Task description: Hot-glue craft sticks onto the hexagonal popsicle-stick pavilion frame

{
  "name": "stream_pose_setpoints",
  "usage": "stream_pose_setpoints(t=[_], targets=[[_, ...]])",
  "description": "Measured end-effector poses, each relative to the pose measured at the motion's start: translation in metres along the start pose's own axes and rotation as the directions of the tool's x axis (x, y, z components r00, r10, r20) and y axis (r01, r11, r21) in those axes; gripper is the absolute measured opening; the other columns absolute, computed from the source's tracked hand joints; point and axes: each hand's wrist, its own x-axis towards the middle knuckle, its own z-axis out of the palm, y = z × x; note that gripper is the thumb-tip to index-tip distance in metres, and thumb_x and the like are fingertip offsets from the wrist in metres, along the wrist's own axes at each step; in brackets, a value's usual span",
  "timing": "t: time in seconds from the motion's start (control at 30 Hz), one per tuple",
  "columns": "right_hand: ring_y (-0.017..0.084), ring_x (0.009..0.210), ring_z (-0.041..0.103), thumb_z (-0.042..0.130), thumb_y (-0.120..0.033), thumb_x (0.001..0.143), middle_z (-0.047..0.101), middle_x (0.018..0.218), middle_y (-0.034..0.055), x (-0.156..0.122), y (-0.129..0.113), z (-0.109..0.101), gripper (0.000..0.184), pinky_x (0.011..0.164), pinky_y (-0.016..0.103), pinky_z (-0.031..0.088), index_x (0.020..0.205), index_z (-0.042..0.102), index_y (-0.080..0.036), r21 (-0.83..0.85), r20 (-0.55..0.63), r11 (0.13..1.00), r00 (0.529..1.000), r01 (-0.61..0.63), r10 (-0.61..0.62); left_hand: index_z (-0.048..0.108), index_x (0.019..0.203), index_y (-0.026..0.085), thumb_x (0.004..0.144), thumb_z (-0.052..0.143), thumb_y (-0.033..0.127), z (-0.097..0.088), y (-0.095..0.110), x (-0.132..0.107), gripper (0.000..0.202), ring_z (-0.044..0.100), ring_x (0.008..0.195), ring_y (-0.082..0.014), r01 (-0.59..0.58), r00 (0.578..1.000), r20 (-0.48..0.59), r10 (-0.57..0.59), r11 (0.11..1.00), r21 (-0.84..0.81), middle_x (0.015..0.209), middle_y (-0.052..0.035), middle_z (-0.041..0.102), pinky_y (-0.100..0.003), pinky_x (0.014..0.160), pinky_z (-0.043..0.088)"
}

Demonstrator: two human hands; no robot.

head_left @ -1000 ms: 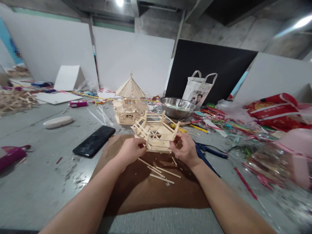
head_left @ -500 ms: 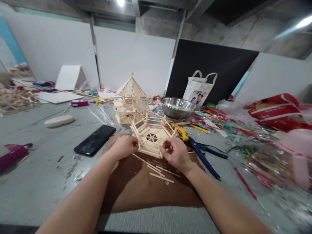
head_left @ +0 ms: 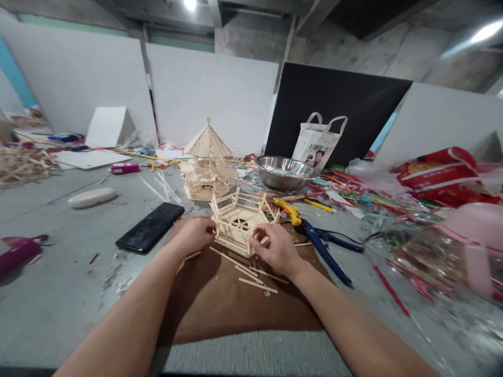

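- Stick frame point(head_left: 234, 214) has turned; its near-left side now lies between left hand point(head_left: 196, 234) and right hand point(head_left: 277, 248).
- Both hands half-curled; grip cannot be told.

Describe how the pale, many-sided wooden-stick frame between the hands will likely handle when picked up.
The pale, many-sided wooden-stick frame is probably light for its size, being thin sticks with open gaps. It may be fragile, since its slender rails join narrow posts and could snap if squeezed. It seems unlikely to roll, given its broad, angular outline.
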Motion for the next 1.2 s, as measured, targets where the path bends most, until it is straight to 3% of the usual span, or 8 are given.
stream_pose_setpoints(t=[0.13,0.4,0.63,0.83,0.97,1.03,1.13,1.2], targets=[[0.014,0.066,0.053,0.051,-0.030,0.073,0.060,0.067,0.0001,0.000,0.002,0.001,0.012,0.065,0.026,0.037,0.079,0.051,-0.019,-0.015,0.032,1.000,0.999,-0.002,0.003,0.064,0.074,0.019,0.061,0.043,0.019,0.003,0.004,-0.001,0.025,0.052,0.060,-0.0138,-0.018,0.999,-0.049,0.021,0.998,0.062,0.067,-0.0018,0.063,-0.021,0.055,0.035],[0.014,0.065,0.053,0.050,-0.030,0.074,0.061,0.068,0.0008,-0.001,0.004,-0.001,0.013,0.065,0.026,0.038,0.081,0.052,-0.019,0.002,0.087,1.000,0.996,0.016,-0.017,0.063,0.071,0.019,0.060,0.043,0.019,0.004,0.004,-0.001,0.023,0.051,0.058,-0.0136,-0.025,0.999,-0.043,0.028,0.997,0.073,0.066,-0.0018,0.062,-0.021,0.052,0.032],[0.014,0.062,0.052,0.049,-0.026,0.073,0.061,0.065,0.0022,-0.002,0.009,-0.006,0.011,0.064,0.027,0.039,0.077,0.055,-0.018,0.018,-0.024,0.992,0.992,0.122,-0.122,0.061,0.064,0.019,0.060,0.041,0.018,0.001,0.008,-0.003,0.020,0.051,0.057,-0.0133,-0.069,0.997,-0.016,0.070,0.996,0.059,0.064,-0.0013,0.061,-0.021,0.052,0.032],[0.013,0.058,0.051,0.047,-0.025,0.074,0.059,0.060,0.0019,-0.003,0.015,-0.009,0.012,0.059,0.026,0.039,0.070,0.056,-0.018,0.061,-0.095,0.993,0.991,0.101,-0.095,0.063,0.073,0.019,0.059,0.043,0.016,0.003,0.007,-0.002,0.024,0.053,0.061,-0.0139,-0.085,0.994,0.072,0.086,0.996,-0.018,0.067,-0.0008,0.062,-0.021,0.056,0.035],[0.011,0.052,0.049,0.045,-0.027,0.076,0.054,0.056,-0.0001,-0.004,0.021,-0.015,0.015,0.053,0.023,0.039,0.068,0.054,-0.018,0.176,-0.136,0.984,0.989,-0.041,0.065,0.063,0.075,0.020,0.060,0.044,0.018,0.003,0.006,-0.001,0.025,0.054,0.062,-0.0147,-0.063,0.994,0.088,0.065,0.998,-0.024,0.068,-0.0010,0.063,-0.021,0.056,0.036],[0.010,0.049,0.048,0.043,-0.030,0.077,0.051,0.054,-0.0016,0.000,0.028,-0.021,0.018,0.051,0.022,0.038,0.068,0.053,-0.018,0.297,-0.193,0.946,0.962,-0.132,0.195,0.063,0.077,0.020,0.059,0.045,0.018,0.003,0.005,-0.001,0.026,0.055,0.062,-0.0143,-0.057,0.993,0.103,0.061,0.998,-0.036,0.069,-0.0004,0.064,-0.021,0.056,0.036],[0.009,0.047,0.046,0.042,-0.036,0.077,0.049,0.053,-0.0032,0.015,0.046,-0.031,0.022,0.050,0.021,0.039,0.069,0.051,-0.018,0.515,-0.261,0.814,0.855,-0.268,0.447,0.063,0.078,0.020,0.059,0.045,0.017,0.004,0.003,-0.001,0.027,0.055,0.064,-0.0144,-0.052,0.992,0.113,0.056,0.998,-0.037,0.072,-0.0005,0.064,-0.020,0.057,0.036],[0.008,0.046,0.046,0.040,-0.039,0.078,0.051,0.054,-0.0033,0.031,0.061,-0.034,0.025,0.046,0.019,0.038,0.068,0.050,-0.018,0.616,-0.177,0.651,0.728,-0.443,0.663,0.063,0.078,0.020,0.059,0.044,0.016,0.005,0.003,-0.001,0.027,0.056,0.066,-0.0147,-0.050,0.993,0.109,0.053,0.998,-0.033,0.074,-0.0008,0.065,-0.020,0.058,0.036]])
